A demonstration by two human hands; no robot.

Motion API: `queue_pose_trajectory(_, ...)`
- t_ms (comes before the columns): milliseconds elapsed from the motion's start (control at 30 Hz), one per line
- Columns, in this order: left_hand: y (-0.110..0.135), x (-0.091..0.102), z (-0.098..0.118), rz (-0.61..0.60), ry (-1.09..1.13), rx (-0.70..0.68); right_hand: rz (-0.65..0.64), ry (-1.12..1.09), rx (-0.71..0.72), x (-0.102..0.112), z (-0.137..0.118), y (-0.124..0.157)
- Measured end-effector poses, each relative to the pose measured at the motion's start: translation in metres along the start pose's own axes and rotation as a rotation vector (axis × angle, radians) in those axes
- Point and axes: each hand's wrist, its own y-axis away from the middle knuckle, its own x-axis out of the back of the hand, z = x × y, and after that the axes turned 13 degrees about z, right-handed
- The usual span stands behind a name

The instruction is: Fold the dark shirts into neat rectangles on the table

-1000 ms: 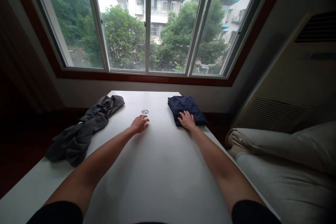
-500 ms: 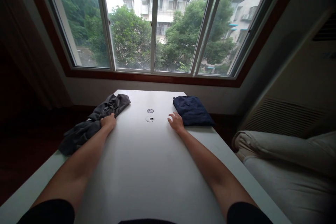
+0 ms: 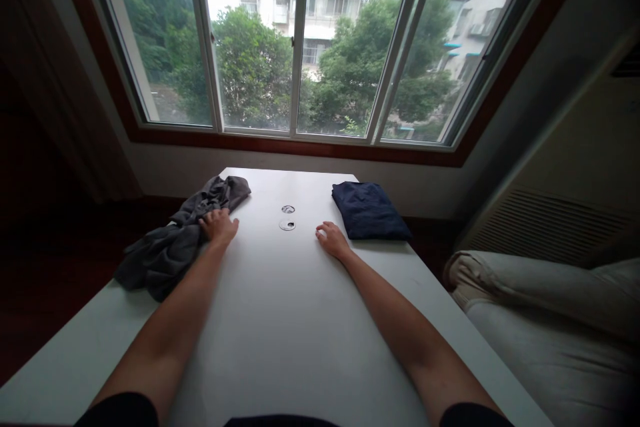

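Observation:
A crumpled grey garment (image 3: 170, 247) lies at the left edge of the white table (image 3: 300, 327), partly hanging over it. My left hand (image 3: 219, 225) sits on the garment's right edge with its fingers curled into the cloth. A folded navy garment (image 3: 367, 210) lies at the table's far right. My right hand (image 3: 331, 240) rests on the bare tabletop just left of the navy garment without touching it. Its fingers are loosely bent and hold nothing.
Two round cable holes (image 3: 287, 217) sit in the tabletop between my hands. A white cushioned seat (image 3: 540, 307) stands close against the table's right side, with an air-conditioning unit (image 3: 575, 207) behind it. A wide window (image 3: 300, 40) runs along the wall past the table's far end.
My left hand crossed from the table's middle to the grey garment and took hold of it. My right hand came off the navy garment and drew back to the left.

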Motion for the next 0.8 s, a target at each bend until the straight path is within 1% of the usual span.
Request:
queue_pose_trajectory(33, -0.002, -0.001, -0.015, 0.028, -0.02, 0.085, -0.009, 0.008, 0.012, 0.0, -0.002, 0.0)
queue_pose_trajectory(100, -0.005, -0.006, -0.041, 0.031, -0.043, 0.182, -0.018, 0.031, 0.032, 0.001, -0.007, 0.001)
queue_pose_trajectory(167, -0.006, -0.01, -0.056, -0.025, -0.054, 0.176, -0.025, 0.049, 0.049, 0.002, -0.011, 0.001)
queue_pose_trajectory(233, -0.006, -0.011, -0.058, -0.076, -0.067, 0.146, -0.03, 0.056, 0.055, 0.003, -0.012, 0.001)
queue_pose_trajectory(300, -0.004, -0.007, -0.051, -0.115, -0.068, 0.11, -0.034, 0.05, 0.059, 0.004, -0.012, 0.002)
queue_pose_trajectory(400, 0.003, 0.005, -0.026, -0.197, -0.029, 0.016, -0.036, 0.04, 0.069, 0.004, -0.011, 0.002)
queue_pose_trajectory(467, 0.012, 0.012, -0.003, -0.254, 0.017, -0.061, -0.033, 0.036, 0.071, 0.003, -0.01, 0.001)
queue_pose_trajectory(533, 0.025, 0.018, 0.025, -0.293, 0.066, -0.14, -0.027, 0.026, 0.069, 0.001, -0.008, 0.0)
queue_pose_trajectory(600, 0.044, 0.023, 0.057, -0.325, 0.118, -0.229, -0.014, 0.0, 0.065, -0.001, -0.006, -0.001)
queue_pose_trajectory(667, 0.07, 0.031, 0.088, -0.379, 0.196, -0.359, 0.012, -0.045, 0.063, -0.001, -0.005, -0.003)
queue_pose_trajectory(733, 0.098, 0.045, 0.115, -0.43, 0.286, -0.488, 0.058, -0.105, 0.065, 0.0, -0.004, -0.004)
queue_pose_trajectory(800, 0.122, 0.067, 0.135, -0.503, 0.414, -0.645, 0.115, -0.166, 0.072, 0.003, -0.005, -0.005)
